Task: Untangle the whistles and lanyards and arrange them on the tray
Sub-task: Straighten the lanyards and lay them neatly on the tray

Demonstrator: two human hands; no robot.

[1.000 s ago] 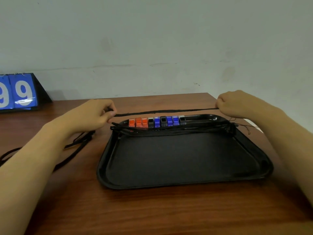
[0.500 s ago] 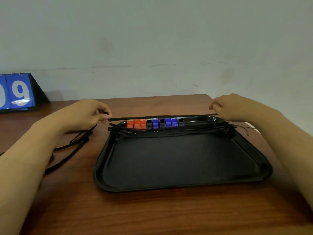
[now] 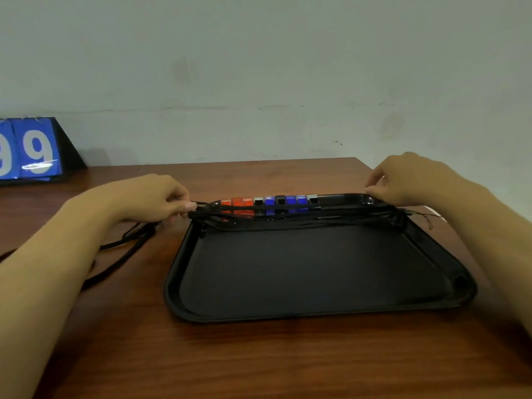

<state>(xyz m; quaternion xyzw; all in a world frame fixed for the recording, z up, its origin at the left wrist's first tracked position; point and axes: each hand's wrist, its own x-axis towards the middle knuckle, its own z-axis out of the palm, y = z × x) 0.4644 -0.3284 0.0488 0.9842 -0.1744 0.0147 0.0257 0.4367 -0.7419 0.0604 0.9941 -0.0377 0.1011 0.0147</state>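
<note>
Black cord (image 3: 288, 218) lies taut along the tray (image 3: 316, 309) rim beside the whistles (image 3: 269, 201), left hand (image 3: 149, 198) pinching one end, right hand (image 3: 408, 180) loosening; a tug risks scattering that row.

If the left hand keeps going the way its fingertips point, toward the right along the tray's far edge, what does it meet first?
Most likely the bundle of black lanyards its fingertips already pinch, then the orange whistles at the near end of the row. The left hand sits at the tray corner; depth is hard to judge.
</note>
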